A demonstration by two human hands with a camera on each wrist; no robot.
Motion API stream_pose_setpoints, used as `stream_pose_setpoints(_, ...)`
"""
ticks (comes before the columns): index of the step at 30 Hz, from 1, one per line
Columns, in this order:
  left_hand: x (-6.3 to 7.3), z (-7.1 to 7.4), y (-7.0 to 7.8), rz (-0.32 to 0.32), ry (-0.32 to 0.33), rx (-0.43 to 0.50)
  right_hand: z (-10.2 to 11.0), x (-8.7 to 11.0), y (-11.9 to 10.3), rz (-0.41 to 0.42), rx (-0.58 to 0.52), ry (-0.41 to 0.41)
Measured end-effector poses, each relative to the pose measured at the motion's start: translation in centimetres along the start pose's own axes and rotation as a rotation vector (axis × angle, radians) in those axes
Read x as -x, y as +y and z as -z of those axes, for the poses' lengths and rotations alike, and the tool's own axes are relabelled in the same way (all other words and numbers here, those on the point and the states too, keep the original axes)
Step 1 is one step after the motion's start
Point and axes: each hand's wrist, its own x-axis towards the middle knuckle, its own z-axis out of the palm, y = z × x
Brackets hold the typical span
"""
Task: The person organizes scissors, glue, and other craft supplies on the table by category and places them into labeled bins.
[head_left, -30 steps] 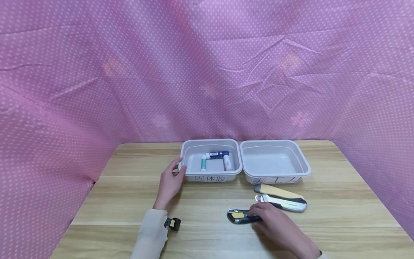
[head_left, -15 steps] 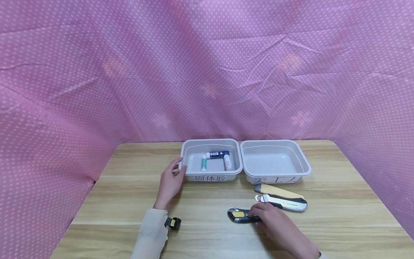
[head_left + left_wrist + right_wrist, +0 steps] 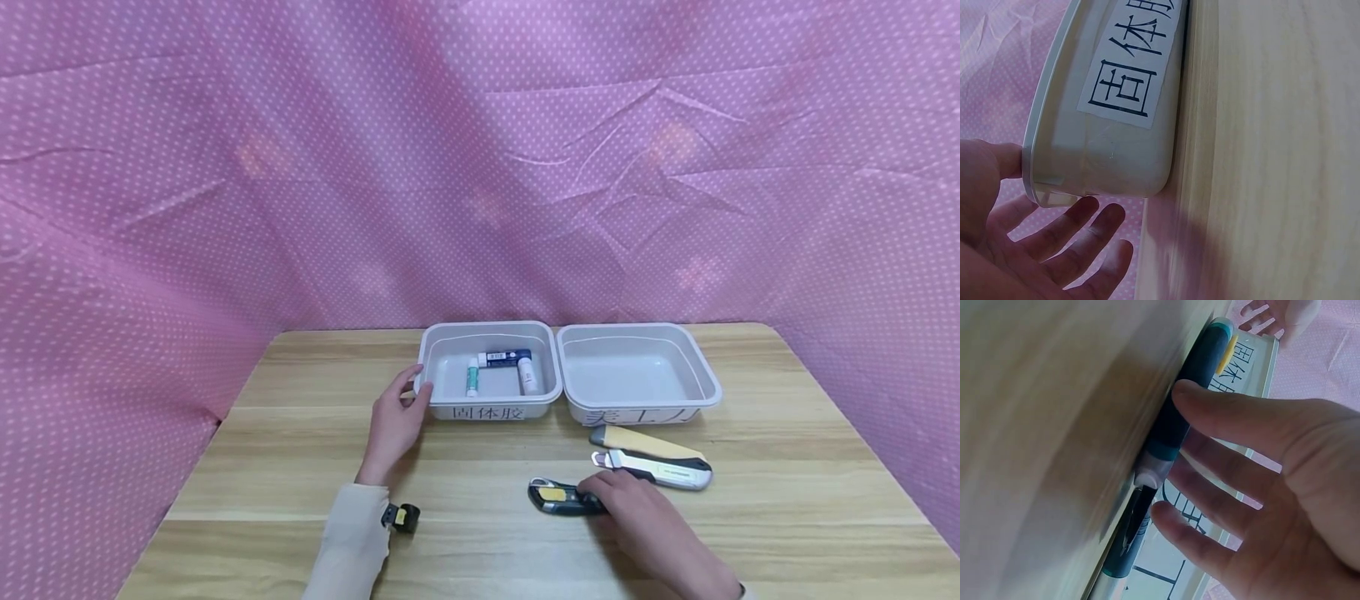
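My left hand (image 3: 395, 422) holds the front left corner of a labelled white plastic box (image 3: 491, 400). In the left wrist view, the thumb touches the box's rim and the other fingers curve beside its end. Three glue sticks lie in this box: a green-and-white one (image 3: 472, 377), a blue one (image 3: 504, 358) and a white one (image 3: 528, 377). On the table, my right hand (image 3: 637, 517) grips a black utility knife (image 3: 551, 497) with a yellow slider, thumb on its near side. Beyond that hand lie a silver-and-black utility knife (image 3: 678, 474) and a yellow utility knife (image 3: 648, 442).
A second labelled white box (image 3: 637, 401), with nothing inside, stands right beside the first. Both boxes are at the back of the wooden table (image 3: 300, 467). Pink dotted cloth (image 3: 480, 167) hangs behind and at both sides.
The black knife's left end has turned slightly away from me, toward the boxes, in the right hand. My left hand and both boxes look the same.
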Motion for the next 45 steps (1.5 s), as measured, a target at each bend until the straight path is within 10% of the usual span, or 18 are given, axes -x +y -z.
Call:
stream_pose_setpoints(28, -0.1, 0.0, 0.1, -0.005, -0.002, 0.009, 1.1, 0.4, 0.6, -0.018, -0.153, 0.053)
stream_pose_setpoints(45, -0.1, 0.1, 0.3, 0.008, -0.003, 0.012, 2.8, 0.1, 1.3, 0.076, -0.094, 0.267)
